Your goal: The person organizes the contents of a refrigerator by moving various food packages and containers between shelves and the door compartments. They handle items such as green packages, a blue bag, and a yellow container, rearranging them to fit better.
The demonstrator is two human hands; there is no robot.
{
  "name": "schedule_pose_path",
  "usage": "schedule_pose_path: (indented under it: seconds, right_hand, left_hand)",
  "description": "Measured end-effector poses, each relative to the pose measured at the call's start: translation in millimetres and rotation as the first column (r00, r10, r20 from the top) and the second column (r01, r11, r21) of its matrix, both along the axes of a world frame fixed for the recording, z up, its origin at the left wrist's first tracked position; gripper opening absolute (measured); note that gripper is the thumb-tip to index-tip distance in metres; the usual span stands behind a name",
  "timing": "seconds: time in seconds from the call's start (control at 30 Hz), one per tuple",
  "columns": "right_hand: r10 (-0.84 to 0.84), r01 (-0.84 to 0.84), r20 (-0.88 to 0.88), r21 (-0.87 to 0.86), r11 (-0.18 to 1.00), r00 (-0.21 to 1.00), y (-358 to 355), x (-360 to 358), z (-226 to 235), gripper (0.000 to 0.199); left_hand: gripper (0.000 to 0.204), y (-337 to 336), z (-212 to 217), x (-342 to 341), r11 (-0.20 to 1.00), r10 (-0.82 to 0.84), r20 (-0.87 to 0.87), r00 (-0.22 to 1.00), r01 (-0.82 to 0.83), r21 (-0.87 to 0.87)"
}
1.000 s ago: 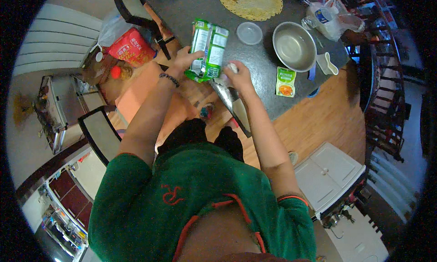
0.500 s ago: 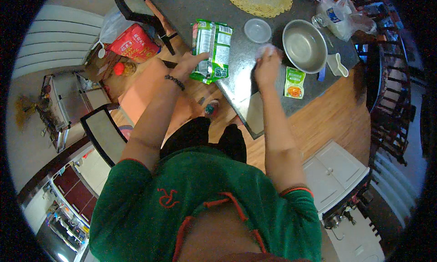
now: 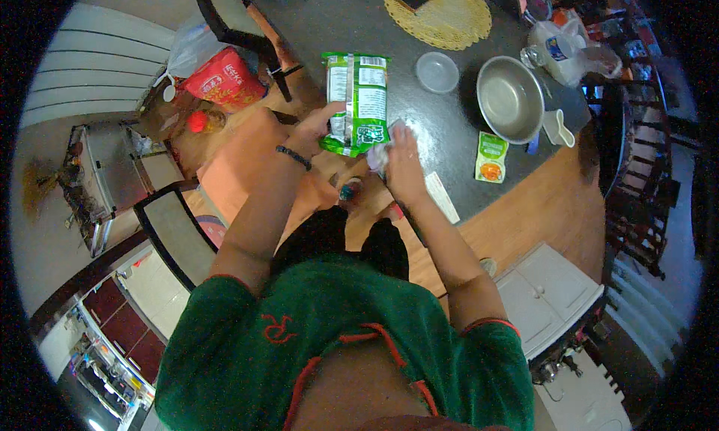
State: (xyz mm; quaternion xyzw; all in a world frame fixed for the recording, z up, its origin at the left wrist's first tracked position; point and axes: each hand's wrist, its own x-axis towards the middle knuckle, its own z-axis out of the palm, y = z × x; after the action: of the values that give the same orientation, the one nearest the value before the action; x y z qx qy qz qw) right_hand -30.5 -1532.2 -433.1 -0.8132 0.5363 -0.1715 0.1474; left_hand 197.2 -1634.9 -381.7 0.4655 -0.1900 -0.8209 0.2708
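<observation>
Green glossy film clad the packet (image 3: 366,105), which was just left of the right hand (image 3: 405,169), whose fingers gripped a crumpled pale cloth (image 3: 377,160); the left hand (image 3: 311,130) held the packet's lower left edge. Packet judged light, pliable, rather slippery, contents unseen; both side edges offered the soundest hold

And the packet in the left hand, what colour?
The packet is mostly green and white; head view shows it best.

Wooden floor (image 3: 558,195), white cabinet (image 3: 550,296)
</observation>
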Motion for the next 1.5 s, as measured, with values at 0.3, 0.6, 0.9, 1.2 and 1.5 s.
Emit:
schedule_pose_path:
  seconds: [0.3, 0.6, 0.9, 1.2, 1.5]
  right_hand:
    - [-0.114, 0.142, 0.164, -0.168, 0.975, 0.980, -189.0, 38.1, -19.5, 0.038]
    - [-0.193, 0.207, 0.160, -0.077, 0.975, 0.968, -94.5, 22.5, -13.4, 0.037]
    - [-0.674, 0.630, 0.084, 0.286, 0.722, 0.734, 54.6, -71.9, 29.0, 0.039]
    - [-0.619, 0.597, 0.254, 0.165, 0.785, 0.743, 76.9, -53.6, 63.6, 0.053]
    - [-0.516, 0.053, 0.634, 0.659, 0.750, -0.576, 190.4, -29.8, 76.6, 0.042]
  left_hand:
    - [0.047, -14.2, -22.9, 35.4, 0.970, 0.217, -0.031, 0.976, -0.219, -0.103]
    - [0.046, -13.0, -17.8, 36.8, 0.956, 0.294, 0.069, 0.953, -0.292, -0.035]
    - [0.047, -9.2, -23.5, 29.8, 0.996, 0.073, 0.066, 0.995, -0.069, -0.064]
    - [0.043, 46.2, -11.5, -8.4, 0.998, -0.034, -0.209, 0.977, 0.022, -0.059]
    - [0.053, 122.9, 42.7, -121.0, 0.709, -0.700, -0.130, 0.702, 0.664, -0.238]
